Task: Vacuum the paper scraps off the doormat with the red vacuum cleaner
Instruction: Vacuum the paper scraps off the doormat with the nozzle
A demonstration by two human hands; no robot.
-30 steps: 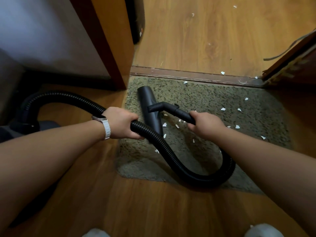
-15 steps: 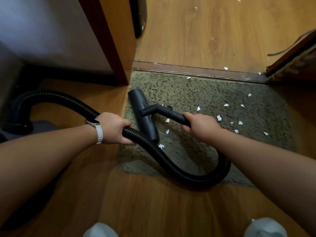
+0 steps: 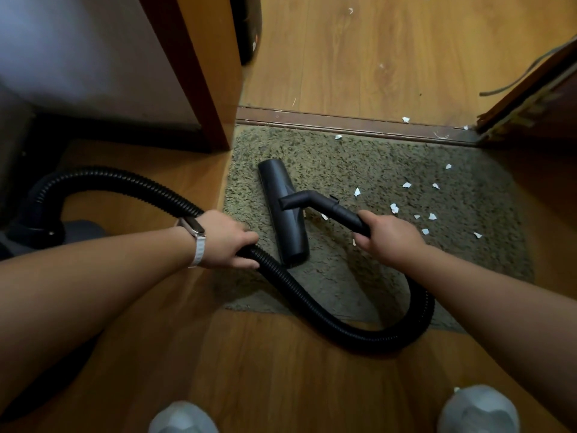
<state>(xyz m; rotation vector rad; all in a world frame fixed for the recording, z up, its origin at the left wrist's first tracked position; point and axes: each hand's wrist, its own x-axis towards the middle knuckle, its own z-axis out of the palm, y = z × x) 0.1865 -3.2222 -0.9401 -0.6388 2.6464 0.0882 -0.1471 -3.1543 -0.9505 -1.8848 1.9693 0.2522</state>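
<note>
Right hand (image 3: 387,239): clamped around the black wand (image 3: 327,207), fingers curled over it. Left hand (image 3: 224,239): gripping the ribbed hose (image 3: 312,304), with a white-strapped watch (image 3: 196,239) on the wrist.

One floor head (image 3: 282,210) lies flat on the doormat (image 3: 374,276), its long axis running roughly 12 to 6 o'clock, close to the mat's 9 o'clock edge. Open mat extends from the head toward 3 o'clock.

Mat boundaries: the 12 o'clock edge meets the threshold strip (image 3: 343,123); the 10 o'clock corner sits beside the door post (image 3: 199,73); the 3 o'clock edge is in shadow and unclear. One hose loop crosses the 6 o'clock edge onto the wood floor (image 3: 281,370).

Paper scraps (image 3: 394,208): about twelve on the mat, mostly between 1 and 3 o'clock of the right hand; two more on the threshold.

Vacuum body (image 3: 78,232): one, dark, at 9 o'clock; colour not discernible. Two grey-covered feet (image 3: 477,410) at 6 o'clock.
</note>
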